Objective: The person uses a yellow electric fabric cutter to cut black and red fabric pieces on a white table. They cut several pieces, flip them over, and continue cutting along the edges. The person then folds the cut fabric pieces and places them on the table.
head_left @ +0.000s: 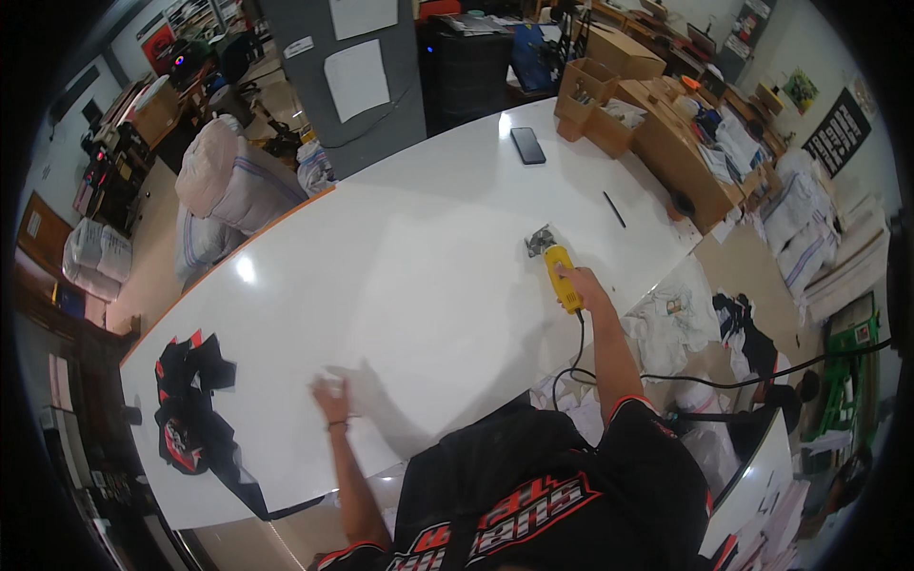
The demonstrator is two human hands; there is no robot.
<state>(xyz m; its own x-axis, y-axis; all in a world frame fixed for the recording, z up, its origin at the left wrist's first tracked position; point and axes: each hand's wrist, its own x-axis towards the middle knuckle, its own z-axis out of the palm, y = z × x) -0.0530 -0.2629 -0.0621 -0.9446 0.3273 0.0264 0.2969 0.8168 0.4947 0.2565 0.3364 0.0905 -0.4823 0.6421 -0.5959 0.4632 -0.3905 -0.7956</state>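
My right hand [576, 285] grips a yellow corded power tool [561, 271] with a metal head [539, 240], at the right part of the white curved tabletop [428, 257]. A black cord runs from its rear toward the right. My left hand [330, 395] is over the table at lower middle; its fingers are smeared, so their grip is unclear. To the left of it lies a heap of black cloth pieces with red and white [190, 409]. A thin black pen-like stick [614, 209] and a black phone [526, 145] lie beyond the tool.
Cardboard boxes [628, 86] crowd the back right. A grey pillar [333, 143] stands beyond the table, beside large stuffed white sacks [233, 181]. Pale fabric [671, 324] and dark garments [747, 333] lie below the table's right edge. A green frame [843, 362] stands at far right.
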